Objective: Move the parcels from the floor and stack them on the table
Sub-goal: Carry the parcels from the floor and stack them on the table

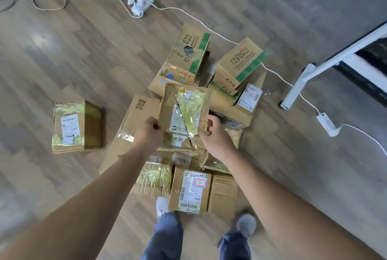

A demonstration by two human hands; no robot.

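- Head view: the left hand [149, 133] grips the left edge of a flat brown parcel [184, 113], fingers curled round it.
- The right hand [213, 134] grips the same parcel's right edge, fingers curled onto it.
- The parcel hangs between the two hands, off the floor [62, 60], its face turned up to the camera with a white label and yellowish tape showing.
- A pile [134, 125] of cardboard parcels lies on the floor under and beyond both hands.
- Two striped boxes [188, 54], each with a green band, sit on top of the pile just beyond the held parcel.
- A labelled box [190, 190] with a red-framed sticker stands nearer the person than the hands, between the forearms.
- A lone box [75, 126] lies on the floor well to the left of the left hand, apart from the pile.
- A white table leg [301, 83] stands to the right of the right hand and beyond it, with a white power strip [326, 123] on the floor near its foot.
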